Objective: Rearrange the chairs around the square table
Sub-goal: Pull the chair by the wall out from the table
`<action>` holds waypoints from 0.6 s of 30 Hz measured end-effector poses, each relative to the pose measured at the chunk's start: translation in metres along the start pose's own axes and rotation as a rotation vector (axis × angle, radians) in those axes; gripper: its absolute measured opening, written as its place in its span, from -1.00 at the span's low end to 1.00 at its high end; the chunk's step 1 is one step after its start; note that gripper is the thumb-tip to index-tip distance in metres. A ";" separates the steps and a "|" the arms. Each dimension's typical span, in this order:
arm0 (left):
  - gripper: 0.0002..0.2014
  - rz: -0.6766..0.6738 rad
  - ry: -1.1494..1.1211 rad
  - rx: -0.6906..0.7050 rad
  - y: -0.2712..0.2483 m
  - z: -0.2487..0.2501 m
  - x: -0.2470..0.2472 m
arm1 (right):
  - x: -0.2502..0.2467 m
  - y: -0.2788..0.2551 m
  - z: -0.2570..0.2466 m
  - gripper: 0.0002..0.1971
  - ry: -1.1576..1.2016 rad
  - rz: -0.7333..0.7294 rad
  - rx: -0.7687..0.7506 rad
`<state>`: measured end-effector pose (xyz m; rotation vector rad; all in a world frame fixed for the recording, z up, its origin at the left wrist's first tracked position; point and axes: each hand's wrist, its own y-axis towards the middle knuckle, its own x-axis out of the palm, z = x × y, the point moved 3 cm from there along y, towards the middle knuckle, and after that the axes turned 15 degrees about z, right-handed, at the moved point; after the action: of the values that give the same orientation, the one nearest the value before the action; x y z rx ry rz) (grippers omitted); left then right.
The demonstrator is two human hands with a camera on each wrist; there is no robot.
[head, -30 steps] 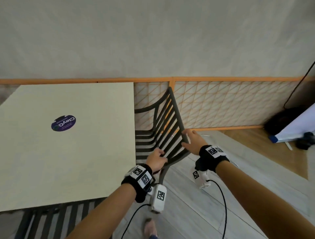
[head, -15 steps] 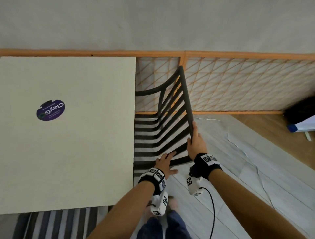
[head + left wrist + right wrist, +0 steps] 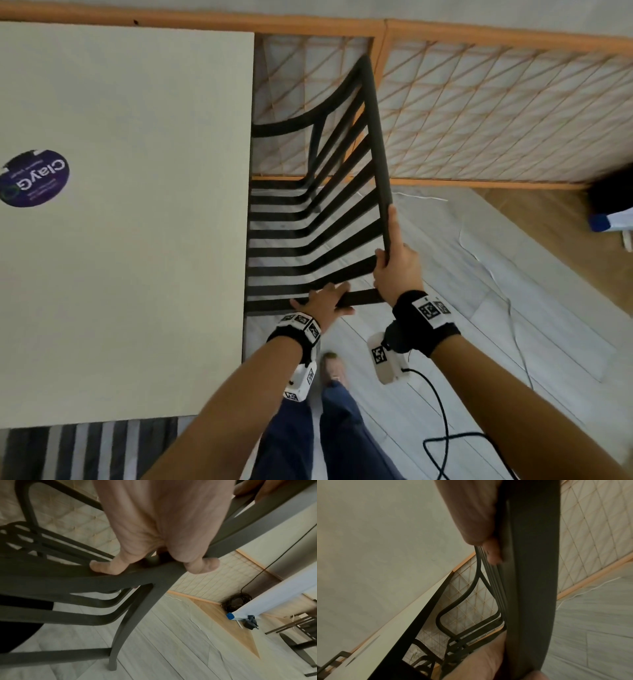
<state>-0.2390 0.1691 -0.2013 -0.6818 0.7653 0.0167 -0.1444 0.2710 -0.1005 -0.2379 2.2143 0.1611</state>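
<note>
The cream square table (image 3: 137,205) fills the left of the head view. A dark slatted chair (image 3: 376,137) stands at its right edge, seat partly under the tabletop. My right hand (image 3: 394,270) grips the near end of the chair's top rail, index finger lying along it. The right wrist view shows that hand (image 3: 471,513) wrapped round the rail (image 3: 534,574). My left hand (image 3: 323,298) holds the chair's near side bar. In the left wrist view its fingers (image 3: 202,565) curl over the bar (image 3: 85,582).
An orange lattice fence (image 3: 496,113) runs close behind the chair and table. Another slatted chair (image 3: 85,448) shows under the table's near edge. My legs and foot (image 3: 332,366) stand just behind the chair. A black cable (image 3: 442,442) trails on the floor; a white roll (image 3: 613,219) lies far right.
The chair has turned to sit squarer against the table's right edge and closer to me. My left hand shifted lower on the near side bar; my right stayed on the top rail.
</note>
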 end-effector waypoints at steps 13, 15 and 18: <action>-0.58 0.001 -0.083 0.046 0.009 -0.019 0.016 | 0.001 -0.009 0.000 -0.15 0.007 0.030 -0.023; -0.58 -0.029 -0.067 0.052 0.007 -0.025 0.021 | 0.001 -0.017 0.002 -0.13 0.003 0.035 -0.012; -0.50 -0.058 -0.072 0.047 0.013 -0.015 0.012 | 0.002 -0.006 0.002 -0.12 0.029 0.017 -0.002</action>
<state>-0.2427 0.1683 -0.2245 -0.6550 0.6747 -0.0295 -0.1427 0.2658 -0.1031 -0.2245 2.2454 0.1704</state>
